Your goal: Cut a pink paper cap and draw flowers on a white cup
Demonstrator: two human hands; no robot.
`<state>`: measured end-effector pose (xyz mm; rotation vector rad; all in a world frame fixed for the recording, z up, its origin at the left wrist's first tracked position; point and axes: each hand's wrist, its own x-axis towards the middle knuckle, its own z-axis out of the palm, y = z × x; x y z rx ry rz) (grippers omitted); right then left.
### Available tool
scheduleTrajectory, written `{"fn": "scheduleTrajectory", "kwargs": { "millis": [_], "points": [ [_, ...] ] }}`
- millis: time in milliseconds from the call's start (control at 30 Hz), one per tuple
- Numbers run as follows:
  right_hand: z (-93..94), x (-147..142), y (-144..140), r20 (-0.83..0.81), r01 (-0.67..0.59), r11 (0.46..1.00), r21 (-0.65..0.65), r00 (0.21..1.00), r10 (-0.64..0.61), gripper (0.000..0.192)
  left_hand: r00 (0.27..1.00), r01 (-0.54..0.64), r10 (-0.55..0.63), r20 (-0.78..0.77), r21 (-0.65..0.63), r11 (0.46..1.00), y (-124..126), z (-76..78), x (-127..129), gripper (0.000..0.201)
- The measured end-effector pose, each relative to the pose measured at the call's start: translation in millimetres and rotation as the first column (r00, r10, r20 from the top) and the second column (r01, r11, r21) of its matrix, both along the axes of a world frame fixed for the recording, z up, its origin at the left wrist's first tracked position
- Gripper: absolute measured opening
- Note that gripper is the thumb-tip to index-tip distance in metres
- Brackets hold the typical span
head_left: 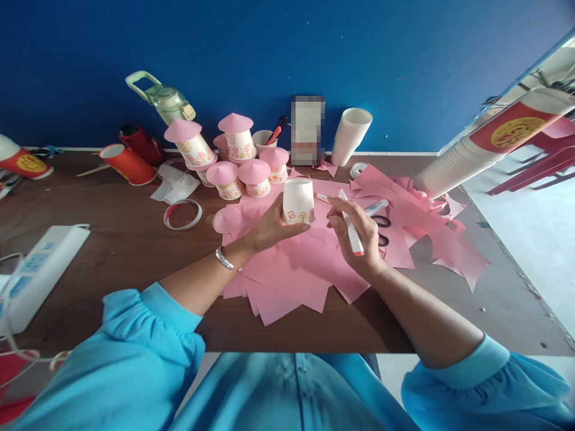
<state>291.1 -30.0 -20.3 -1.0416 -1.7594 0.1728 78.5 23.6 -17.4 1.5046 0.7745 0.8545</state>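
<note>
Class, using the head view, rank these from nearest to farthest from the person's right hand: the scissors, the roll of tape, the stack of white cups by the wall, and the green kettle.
From the right hand:
1. Scissors, just right of it on the pink paper.
2. Roll of tape, behind it.
3. Stack of white cups, at the wall.
4. Green kettle, far left, at the wall.

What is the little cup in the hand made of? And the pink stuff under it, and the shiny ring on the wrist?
The cup in the left hand looks like thin matte white paper, with small flowers drawn on it. The pink sheets look like flat, matte craft paper with cut, pointed edges. The bracelet looks like metal, silvery and glinting, though shiny plastic is possible. The marker in the right hand looks like smooth white plastic.
</note>
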Motion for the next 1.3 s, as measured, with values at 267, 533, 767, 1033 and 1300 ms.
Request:
{"fn": "scheduleTrajectory", "kwargs": {
  "millis": [267, 533, 767, 1033, 1300],
  "points": [
    [16.5, -1, -11, 0.010, 0.001, 0.988, 0.152, 1.000, -0.003, 0.023, 0.999, 0.030, -0.031, -0.025, -0.014, 0.999, 0, 5.5, -4, 0.068],
    [13.4, -11, -17, 0.074, -0.042, 0.981, 0.191, 0.997, 0.028, 0.017, 0.998, 0.038, -0.039, -0.058, -0.015, 0.999, -2, 10.4, -7, 0.071],
    [15.6, -12, -16, 0.100, -0.077, 0.972, 0.224, 0.993, 0.056, 0.026, 0.996, 0.061, -0.063, -0.062, -0.042, 0.997, -3, 16.8, -5, 0.076],
    [9.7, -14, -15, 0.116, -0.084, 0.971, 0.222, 0.991, 0.059, 0.021, 0.992, 0.093, -0.097, -0.078, -0.049, 0.994, 1, 16.8, -6, 0.064],
    [12.3, -14, -14, 0.120, -0.085, 0.976, 0.202, 0.991, 0.061, 0.018, 0.994, 0.059, -0.066, -0.087, -0.081, 0.995, 2, 12.9, -4, 0.069]
  ]
}}
